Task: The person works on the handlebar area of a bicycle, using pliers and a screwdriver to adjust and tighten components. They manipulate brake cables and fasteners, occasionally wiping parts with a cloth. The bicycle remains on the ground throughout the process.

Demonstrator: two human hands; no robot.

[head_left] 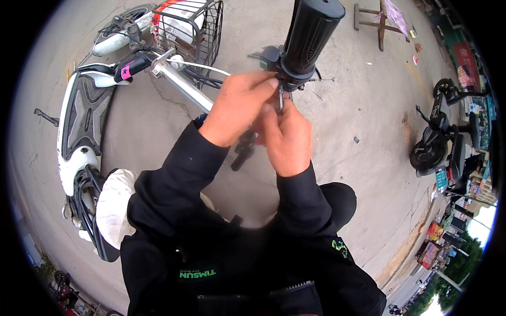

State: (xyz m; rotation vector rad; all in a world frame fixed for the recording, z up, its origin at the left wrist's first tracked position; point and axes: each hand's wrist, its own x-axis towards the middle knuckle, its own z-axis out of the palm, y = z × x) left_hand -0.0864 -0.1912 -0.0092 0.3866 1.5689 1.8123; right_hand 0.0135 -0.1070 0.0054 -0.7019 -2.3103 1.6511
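- Your right grip [289,138] pinches the lower end of a small silver rod [281,95].
- Your left grip [237,105] is narrow beside the rod's top; I cannot tell what it holds.
- Just beyond both grips: a black handle [313,37].
- Farther, ahead-left of your left grip, a wire basket [198,39] contains a red-and-white package [182,27].

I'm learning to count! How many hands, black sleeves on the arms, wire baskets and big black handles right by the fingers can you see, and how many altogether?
Left hand and right hand: 2
Left sleeve and right sleeve: 2
Wire basket: 1
Big black handle: 1
Total: 6
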